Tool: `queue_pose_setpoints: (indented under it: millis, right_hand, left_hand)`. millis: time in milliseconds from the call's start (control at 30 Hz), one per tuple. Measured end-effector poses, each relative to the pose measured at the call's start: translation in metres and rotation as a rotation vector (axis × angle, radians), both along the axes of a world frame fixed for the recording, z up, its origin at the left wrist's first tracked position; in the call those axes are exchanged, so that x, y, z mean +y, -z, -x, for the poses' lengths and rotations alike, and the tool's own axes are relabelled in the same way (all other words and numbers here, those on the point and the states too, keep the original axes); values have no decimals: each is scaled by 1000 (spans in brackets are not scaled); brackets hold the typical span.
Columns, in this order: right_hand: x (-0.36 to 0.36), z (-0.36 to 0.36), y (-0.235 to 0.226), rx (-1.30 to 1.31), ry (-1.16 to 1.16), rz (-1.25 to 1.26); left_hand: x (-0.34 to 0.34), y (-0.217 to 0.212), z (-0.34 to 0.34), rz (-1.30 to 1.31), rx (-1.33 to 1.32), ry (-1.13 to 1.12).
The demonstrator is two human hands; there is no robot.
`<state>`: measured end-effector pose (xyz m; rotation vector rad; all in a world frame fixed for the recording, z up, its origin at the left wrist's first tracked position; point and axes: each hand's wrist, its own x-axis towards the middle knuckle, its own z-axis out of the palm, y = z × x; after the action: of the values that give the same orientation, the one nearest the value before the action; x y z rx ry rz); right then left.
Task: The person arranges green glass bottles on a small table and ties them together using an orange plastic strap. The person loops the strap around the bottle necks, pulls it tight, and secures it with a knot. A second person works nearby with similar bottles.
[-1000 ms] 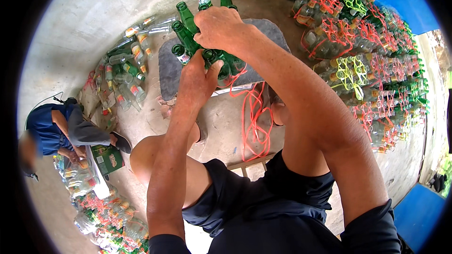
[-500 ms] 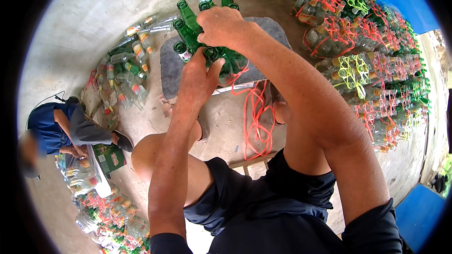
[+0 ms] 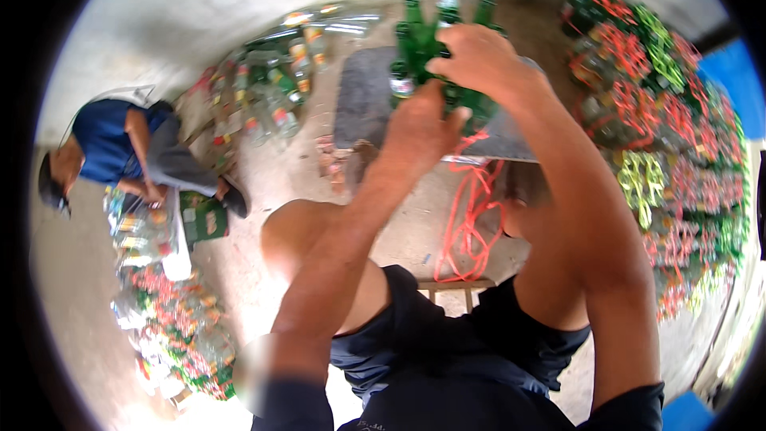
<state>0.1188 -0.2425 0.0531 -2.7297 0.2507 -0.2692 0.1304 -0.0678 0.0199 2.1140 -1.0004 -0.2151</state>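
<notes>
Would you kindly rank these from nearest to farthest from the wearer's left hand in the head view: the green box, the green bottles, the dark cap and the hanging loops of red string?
From the left hand:
1. Green bottles: right at the hand, just beyond it.
2. Red string: below and to the right.
3. Green box: left and lower.
4. Dark cap: far left.

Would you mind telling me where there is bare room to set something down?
The slab is bare left of the green bottles, as is the floor between the loose bottles and the left knee. It is crowded around the left hand and right hand at the green bottles, and at far right, among strapped bundles.
</notes>
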Motion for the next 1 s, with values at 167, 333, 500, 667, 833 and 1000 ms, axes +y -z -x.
queue_pose_setpoints:
  millis: [167,333,500,667,833,1000]
  right_hand:
    - [4,3,-2,-34,-8,-45]
    - [3,3,-3,-33,-46,-63]
    - [0,5,-2,-45,-67,-128]
    - [3,6,-8,13,-56,-122]
    - [0,5,2,-55,-73,-122]
    - [-1,5,4,-38,-68,-103]
  left_hand:
    - [0,-7,6,-28,9,-61]
    - [2,-19,7,-11,87,-43]
    - [0,-22,6,7,73,-38]
    - [1,-21,7,24,41,-28]
    - [2,-27,8,-9,57,-25]
    - [2,-26,9,-20,-12,-29]
